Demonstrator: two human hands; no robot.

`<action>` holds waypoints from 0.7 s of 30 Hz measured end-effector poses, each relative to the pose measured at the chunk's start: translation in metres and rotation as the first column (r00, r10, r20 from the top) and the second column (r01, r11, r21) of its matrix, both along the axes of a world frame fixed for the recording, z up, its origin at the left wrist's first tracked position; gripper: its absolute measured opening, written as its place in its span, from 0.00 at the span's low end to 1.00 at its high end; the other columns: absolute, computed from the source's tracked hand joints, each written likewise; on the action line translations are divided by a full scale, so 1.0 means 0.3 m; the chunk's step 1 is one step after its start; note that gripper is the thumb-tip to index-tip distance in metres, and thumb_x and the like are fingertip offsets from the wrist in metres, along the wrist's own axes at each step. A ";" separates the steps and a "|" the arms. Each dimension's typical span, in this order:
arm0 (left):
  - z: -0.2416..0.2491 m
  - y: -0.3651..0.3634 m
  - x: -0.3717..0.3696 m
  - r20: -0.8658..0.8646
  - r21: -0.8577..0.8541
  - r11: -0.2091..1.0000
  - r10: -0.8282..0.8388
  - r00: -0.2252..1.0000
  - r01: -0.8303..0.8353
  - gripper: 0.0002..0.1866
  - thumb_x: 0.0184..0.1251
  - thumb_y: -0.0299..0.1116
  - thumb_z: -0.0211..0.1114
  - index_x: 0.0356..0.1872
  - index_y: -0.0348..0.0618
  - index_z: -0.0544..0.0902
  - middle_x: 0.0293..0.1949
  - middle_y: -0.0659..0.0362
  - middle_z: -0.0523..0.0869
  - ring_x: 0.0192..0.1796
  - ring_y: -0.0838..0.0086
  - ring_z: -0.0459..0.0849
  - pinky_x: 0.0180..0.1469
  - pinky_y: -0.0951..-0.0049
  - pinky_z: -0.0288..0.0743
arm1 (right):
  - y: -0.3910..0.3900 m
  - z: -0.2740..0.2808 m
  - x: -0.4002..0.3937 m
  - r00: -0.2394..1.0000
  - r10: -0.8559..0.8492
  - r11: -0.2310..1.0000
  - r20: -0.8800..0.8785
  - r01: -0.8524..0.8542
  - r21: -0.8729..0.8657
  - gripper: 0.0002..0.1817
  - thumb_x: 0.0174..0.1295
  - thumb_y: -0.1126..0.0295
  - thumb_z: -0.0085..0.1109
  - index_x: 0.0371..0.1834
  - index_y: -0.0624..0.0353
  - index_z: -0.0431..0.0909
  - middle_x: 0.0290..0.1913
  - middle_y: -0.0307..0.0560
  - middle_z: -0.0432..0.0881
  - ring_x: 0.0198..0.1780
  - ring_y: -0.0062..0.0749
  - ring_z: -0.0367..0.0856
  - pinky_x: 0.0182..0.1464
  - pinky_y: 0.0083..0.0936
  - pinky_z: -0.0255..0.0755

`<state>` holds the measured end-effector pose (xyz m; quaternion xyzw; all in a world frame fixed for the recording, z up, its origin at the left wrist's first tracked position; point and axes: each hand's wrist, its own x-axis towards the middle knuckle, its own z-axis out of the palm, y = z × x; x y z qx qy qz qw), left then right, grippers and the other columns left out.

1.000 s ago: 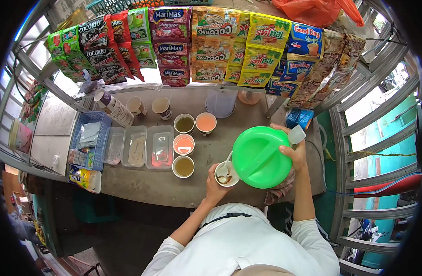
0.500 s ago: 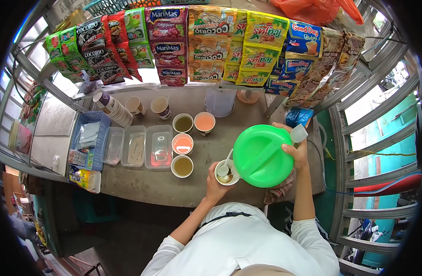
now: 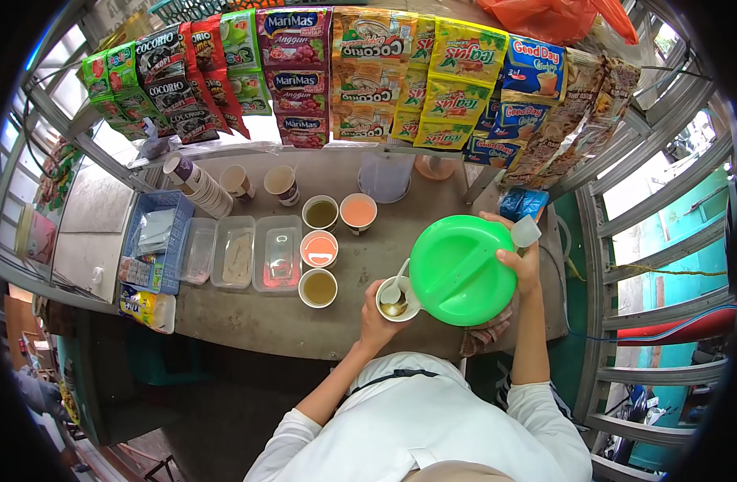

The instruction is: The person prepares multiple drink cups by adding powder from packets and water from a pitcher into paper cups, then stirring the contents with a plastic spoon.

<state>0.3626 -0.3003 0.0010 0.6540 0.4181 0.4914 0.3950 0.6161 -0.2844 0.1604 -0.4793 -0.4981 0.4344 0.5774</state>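
Observation:
My left hand (image 3: 374, 320) is wrapped round a white paper cup (image 3: 414, 308) near the counter's front edge. Inside the cup a white plastic spoon (image 3: 393, 291) leans over a small amount of brownish liquid. My right hand (image 3: 523, 263) grips a pitcher with a round green lid (image 3: 457, 269) at its handle (image 3: 527, 232). The pitcher's lid side is against the cup's rim; its body is mostly hidden under the lid. To the left stand filled cups: a dark green drink (image 3: 320, 213), a pink drink (image 3: 358, 212), an orange one (image 3: 319, 249) and a brownish-green one (image 3: 318, 288).
Clear plastic containers (image 3: 278, 253) and a blue basket (image 3: 155, 241) stand at the left. Stacked cups (image 3: 204, 193) and a translucent tub (image 3: 384, 178) are at the back. Drink sachets (image 3: 375, 72) hang above. A cloth (image 3: 485, 333) lies under the pitcher's right side.
A little more liquid shows in the cup, and the spoon has shifted slightly. The pitcher has moved slightly right and up; both hands keep their hold.

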 end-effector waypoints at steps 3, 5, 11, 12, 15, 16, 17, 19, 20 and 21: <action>0.002 0.013 0.008 0.016 0.010 1.000 -0.023 1.000 0.023 0.47 0.40 0.35 0.85 0.61 0.41 0.62 0.49 0.51 0.84 0.50 0.65 0.86 0.51 0.67 0.80 | -0.007 -0.002 0.012 0.999 -0.020 1.000 -0.035 0.021 0.013 0.36 0.46 0.65 0.67 0.60 0.73 0.73 0.60 0.57 0.78 0.57 0.36 0.79 0.63 0.30 0.68; 0.000 0.018 0.014 0.016 0.002 0.999 -0.034 0.999 0.034 0.48 0.39 0.35 0.85 0.61 0.41 0.62 0.49 0.51 0.84 0.51 0.65 0.86 0.52 0.67 0.80 | -0.014 -0.007 0.024 0.998 -0.030 0.999 -0.054 0.031 0.016 0.36 0.46 0.66 0.67 0.60 0.73 0.73 0.60 0.57 0.78 0.57 0.36 0.79 0.63 0.31 0.68; 0.003 0.029 0.053 0.019 0.006 0.999 -0.040 0.999 0.040 0.49 0.39 0.34 0.85 0.61 0.40 0.61 0.50 0.51 0.83 0.52 0.65 0.85 0.53 0.66 0.80 | -0.031 -0.002 0.056 0.992 -0.074 0.996 -0.106 0.079 0.048 0.35 0.47 0.64 0.65 0.60 0.75 0.73 0.60 0.58 0.77 0.58 0.38 0.79 0.62 0.31 0.70; 0.012 0.033 0.061 0.023 0.012 0.999 -0.041 0.999 0.041 0.49 0.39 0.34 0.85 0.61 0.40 0.61 0.50 0.51 0.83 0.52 0.65 0.85 0.53 0.66 0.80 | -0.034 -0.009 0.069 0.991 -0.086 0.994 -0.104 0.093 0.058 0.35 0.48 0.64 0.65 0.59 0.75 0.73 0.60 0.58 0.77 0.58 0.38 0.79 0.62 0.32 0.70; 0.032 0.043 0.079 0.051 0.019 0.998 -0.065 0.997 0.064 0.49 0.39 0.33 0.85 0.62 0.40 0.61 0.51 0.51 0.82 0.52 0.64 0.85 0.53 0.66 0.80 | -0.042 -0.023 0.104 0.986 -0.119 0.990 -0.119 0.127 0.061 0.36 0.48 0.62 0.64 0.60 0.74 0.72 0.59 0.58 0.78 0.56 0.38 0.80 0.60 0.31 0.71; 0.041 0.044 0.086 0.054 0.013 0.998 -0.066 0.996 0.065 0.49 0.39 0.33 0.85 0.62 0.40 0.61 0.51 0.51 0.82 0.52 0.64 0.85 0.53 0.66 0.80 | -0.044 -0.031 0.116 0.985 -0.138 0.988 -0.102 0.144 0.059 0.36 0.49 0.60 0.63 0.60 0.74 0.72 0.57 0.58 0.78 0.55 0.38 0.80 0.58 0.31 0.72; 0.051 0.045 0.093 0.058 0.007 0.998 -0.066 0.996 0.066 0.49 0.39 0.33 0.85 0.62 0.40 0.61 0.51 0.51 0.82 0.52 0.64 0.85 0.53 0.65 0.80 | -0.047 -0.040 0.127 0.984 -0.156 0.985 -0.086 0.161 0.057 0.36 0.50 0.59 0.61 0.61 0.73 0.71 0.56 0.58 0.79 0.53 0.38 0.80 0.57 0.31 0.73; 0.058 0.051 0.104 0.061 0.003 0.998 -0.068 0.996 0.068 0.49 0.39 0.32 0.85 0.62 0.41 0.60 0.51 0.51 0.82 0.52 0.64 0.85 0.54 0.65 0.80 | -0.051 -0.056 0.152 0.978 -0.175 0.981 -0.109 0.183 0.060 0.35 0.51 0.58 0.60 0.61 0.72 0.71 0.55 0.57 0.79 0.52 0.37 0.80 0.55 0.31 0.74; 0.058 0.054 0.109 0.060 0.004 0.998 -0.069 0.996 0.069 0.49 0.39 0.32 0.85 0.62 0.41 0.60 0.51 0.51 0.82 0.52 0.64 0.84 0.54 0.65 0.79 | -0.054 -0.063 0.165 0.973 -0.175 0.980 -0.148 0.186 0.064 0.34 0.52 0.60 0.60 0.61 0.72 0.72 0.55 0.56 0.80 0.51 0.36 0.80 0.55 0.30 0.74; 0.057 0.055 0.112 0.060 0.005 0.998 -0.069 0.996 0.069 0.49 0.39 0.32 0.85 0.62 0.41 0.60 0.51 0.51 0.82 0.52 0.64 0.84 0.54 0.65 0.79 | -0.056 -0.068 0.180 0.967 -0.175 0.979 -0.187 0.191 0.067 0.33 0.52 0.61 0.60 0.60 0.72 0.72 0.55 0.55 0.80 0.51 0.35 0.81 0.54 0.29 0.74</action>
